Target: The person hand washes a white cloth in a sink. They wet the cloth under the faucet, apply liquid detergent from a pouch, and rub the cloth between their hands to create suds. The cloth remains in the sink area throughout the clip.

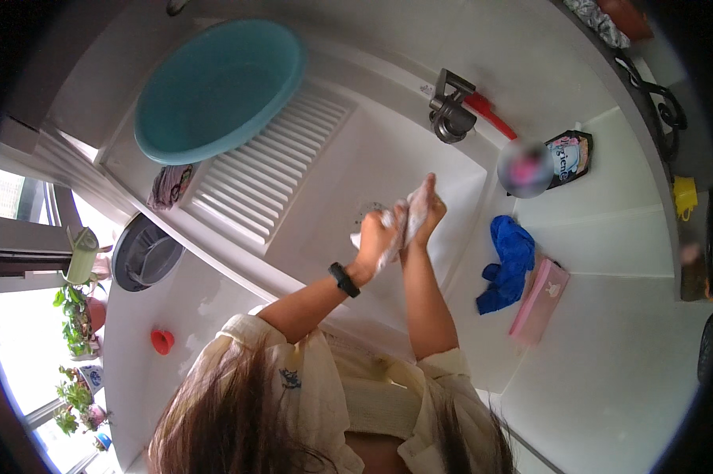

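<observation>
Over the basin of a white laundry sink [333, 195], both my hands are closed on a white wet cloth [417, 208] that looks soapy. My left hand [375, 236], below a black wristband [343, 280], grips its near-left part, and a white corner pokes out beside the knuckles. Pressed close on the other side, my right hand [433, 214] holds the part that rises to a tip. Its fingers are partly hidden by the cloth. Behind my left hand the drain [371, 208] shows in the sink floor. A ribbed washboard [267, 166] slopes down on the left.
A teal plastic basin [220, 89] rests above the washboard, beside a crumpled striped cloth [172, 186]. The dark faucet [451, 112] and a red-handled tool [491, 115] stand behind. To the right are a detergent pouch [574, 155], a blue cloth [507, 260] and a pink box [539, 302].
</observation>
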### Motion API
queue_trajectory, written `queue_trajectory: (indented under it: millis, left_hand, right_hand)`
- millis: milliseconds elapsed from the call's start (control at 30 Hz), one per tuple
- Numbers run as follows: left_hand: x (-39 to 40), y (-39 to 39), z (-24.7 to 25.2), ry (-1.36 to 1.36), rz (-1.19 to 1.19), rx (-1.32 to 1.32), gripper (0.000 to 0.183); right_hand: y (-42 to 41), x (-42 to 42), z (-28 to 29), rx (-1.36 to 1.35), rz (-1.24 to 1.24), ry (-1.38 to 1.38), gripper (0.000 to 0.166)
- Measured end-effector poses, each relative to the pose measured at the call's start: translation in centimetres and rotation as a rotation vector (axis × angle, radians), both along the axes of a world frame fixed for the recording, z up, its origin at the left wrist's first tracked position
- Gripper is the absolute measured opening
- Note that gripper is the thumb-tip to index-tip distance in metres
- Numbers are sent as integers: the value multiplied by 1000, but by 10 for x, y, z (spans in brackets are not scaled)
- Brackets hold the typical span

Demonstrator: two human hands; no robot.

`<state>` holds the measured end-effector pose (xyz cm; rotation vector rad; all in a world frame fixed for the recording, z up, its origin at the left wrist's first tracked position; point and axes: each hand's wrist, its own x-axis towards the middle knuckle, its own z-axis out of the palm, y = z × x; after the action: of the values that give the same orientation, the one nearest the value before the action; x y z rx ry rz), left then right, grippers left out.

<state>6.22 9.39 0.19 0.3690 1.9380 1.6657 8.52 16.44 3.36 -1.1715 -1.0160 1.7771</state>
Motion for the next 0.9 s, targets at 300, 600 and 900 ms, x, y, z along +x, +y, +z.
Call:
queue_trajectory:
  millis: [300,600,900]
  left_hand:
    - [-11,6,-9,-154,90,40,43]
    - [-33,13,4,-175,28,64,38]
    - [-25,12,16,-169,58,86,45]
  right_hand:
    - [-24,-2,-9,197,1,-237,59]
    - [-42,5,-23,249,37,-236,54]
    - [-53,6,-6,183,25,-126,55]
